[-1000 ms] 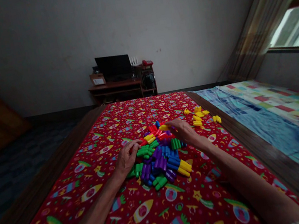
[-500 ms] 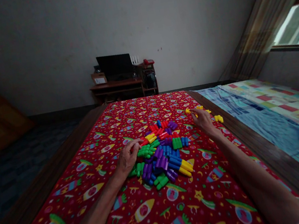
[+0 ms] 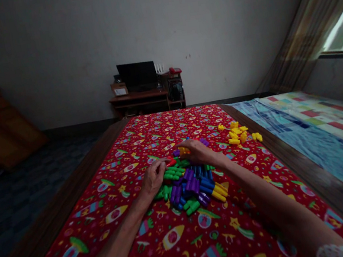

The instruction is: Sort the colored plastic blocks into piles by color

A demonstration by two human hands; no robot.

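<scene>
Plain grey wall and a black monitor (image 3: pixel 137 76) stand well beyond the heap of plastic building blocks (image 3: pixel 192 184), which lies on a red rocket-print cloth (image 3: pixel 208 227) over a wood-edged bench (image 3: pixel 103 142); to the heap's right is a blue-sheeted bed (image 3: pixel 291 139).

Half a second ago the right hand (image 3: pixel 195 151) was over the yellow cluster (image 3: pixel 235 140), to the right of the heap and a little beyond it. Now that hand is back above the heap's far part, and the cluster shows one more piece than a second ago, so another yellow block appears to have been set apart. Beneath the right hand's curled fingers is a yellow block (image 3: pixel 184 150); whether they grip it or only touch it, I cannot tell. The left hand (image 3: pixel 155 176) stays at the heap's left edge, fingers bent beside a red block (image 3: pixel 171 162); any hold there cannot be made out.

Most of the heap's far pieces are hidden by the right hand, whose own palm is turned from view. At the lower right, a white textured cuff (image 3: pixel 337 251) is cut off by the frame.
</scene>
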